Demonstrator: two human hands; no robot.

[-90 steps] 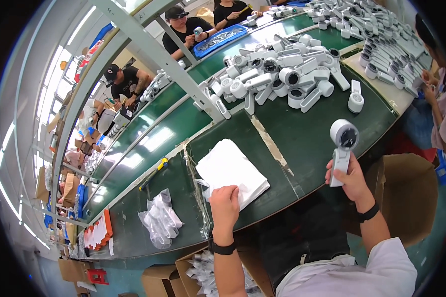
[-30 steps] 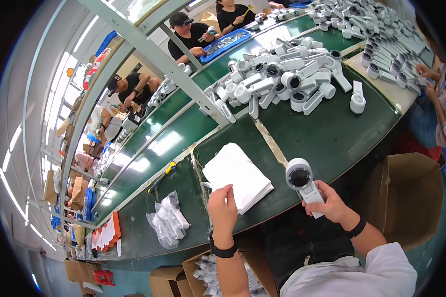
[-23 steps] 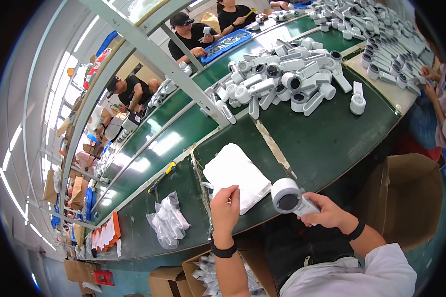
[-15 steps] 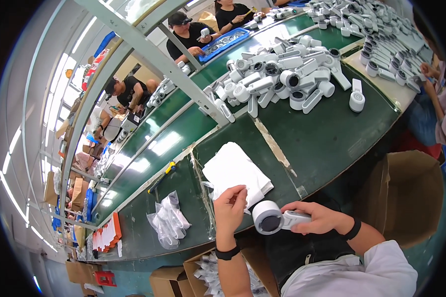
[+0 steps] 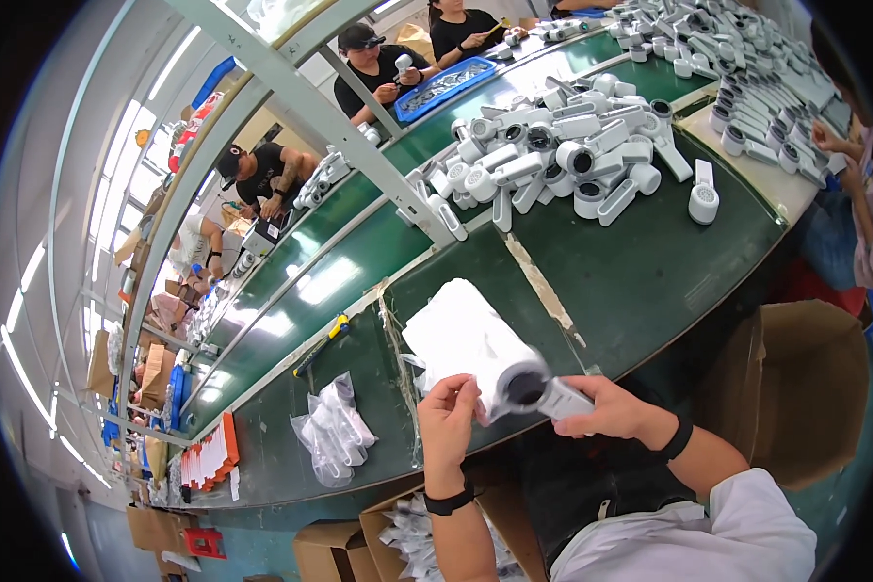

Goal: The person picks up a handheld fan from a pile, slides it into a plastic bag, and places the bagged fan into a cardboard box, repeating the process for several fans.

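Note:
My right hand (image 5: 606,407) is closed around the grey handle of a white handheld device (image 5: 527,387) with a thick round head and a dark disc in its face. The head is blurred by motion and overlaps the near edge of a stack of thin white bags (image 5: 461,325) on the green table. Beside that head, my left hand (image 5: 446,419) pinches the edge of a bag between thumb and fingers. How far the device reaches into this bag cannot be made out.
A heap of similar devices (image 5: 553,155) lies across the table. Bagged pieces (image 5: 335,432) and a yellow-black tool (image 5: 322,344) lie to the left. An open carton (image 5: 795,388) stands at right; a metal post (image 5: 359,136) crosses the bench. Co-workers sit across and at right.
My right hand has raised the device away from me, so its head now overlaps the bag stack. My left hand has shifted slightly nearer, its fingers at the bag edge.

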